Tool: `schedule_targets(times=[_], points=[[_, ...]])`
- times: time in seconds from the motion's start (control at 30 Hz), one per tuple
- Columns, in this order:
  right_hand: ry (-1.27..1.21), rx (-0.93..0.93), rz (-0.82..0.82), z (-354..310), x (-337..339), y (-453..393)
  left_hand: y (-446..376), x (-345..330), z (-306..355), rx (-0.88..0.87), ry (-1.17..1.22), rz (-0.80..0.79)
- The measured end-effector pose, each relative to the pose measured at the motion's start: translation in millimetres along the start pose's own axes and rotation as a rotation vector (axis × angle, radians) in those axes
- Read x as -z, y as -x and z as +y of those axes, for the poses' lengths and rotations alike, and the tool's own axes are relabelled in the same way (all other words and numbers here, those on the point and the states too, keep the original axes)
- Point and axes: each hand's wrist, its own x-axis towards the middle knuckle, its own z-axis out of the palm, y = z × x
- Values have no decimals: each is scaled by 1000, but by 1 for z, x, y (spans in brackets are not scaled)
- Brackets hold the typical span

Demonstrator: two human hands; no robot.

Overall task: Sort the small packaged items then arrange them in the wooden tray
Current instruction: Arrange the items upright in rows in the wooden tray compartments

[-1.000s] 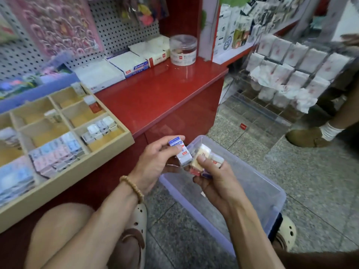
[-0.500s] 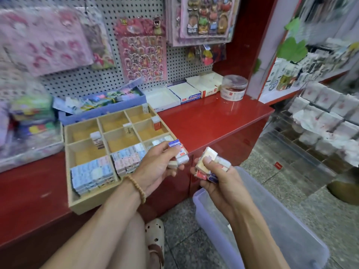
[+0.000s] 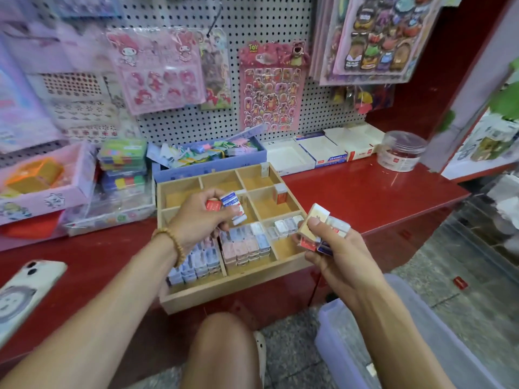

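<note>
1. Head view, containers: the wooden tray (image 3: 238,287) is sitting on the red counter (image 3: 365,197), its front edge overhanging the counter lip. Its dividers are forming a grid of compartments.
2. The front left compartment is holding rows of blue-and-white packs (image 3: 196,265). The front middle compartment is holding pink and pale packs (image 3: 244,245). The front right compartment is holding a short row of white packs (image 3: 285,227) along its back edge.
3. One red-and-white pack (image 3: 280,194) is standing upright in the right middle compartment. One small white pack (image 3: 264,170) is leaning in the back right compartment.
4. The left hand (image 3: 196,220) is hovering over the middle of the tray, pinching a blue-and-white pack (image 3: 234,206) and a red pack (image 3: 213,205) between thumb and fingers.
5. The right hand (image 3: 334,254) is hovering over the tray's front right corner, gripping a bundle of packs (image 3: 317,228) with the thumb pressing on top.
6. A clear plastic bin (image 3: 365,346) is sitting on the floor at lower right; its contents cannot be told.
7. A phone (image 3: 25,293) is lying on the counter at far left.
8. Against the frame half a second earlier: both hands are now positioned further over the tray, and the view is now centring on the tray instead of the bin.
</note>
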Motion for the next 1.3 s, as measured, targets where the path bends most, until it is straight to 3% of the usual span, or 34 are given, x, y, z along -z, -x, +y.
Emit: schedule_targets(times=[0.23, 0.53, 0.93, 1.07, 1.3], points=[[24, -35, -44, 10, -22, -18, -31, 58, -35, 18, -326, 178], [38, -51, -77, 15, -33, -28, -60, 55, -61, 9, -563, 228], [49, -57, -93, 19, -37, -29, -56, 49, -57, -34, -613, 316], [11, -61, -92, 18, -40, -26, -47, 54, -49, -20, -417, 332], [-52, -59, -91, 15, -36, -19, -28, 44, -18, 264, 625, -10]])
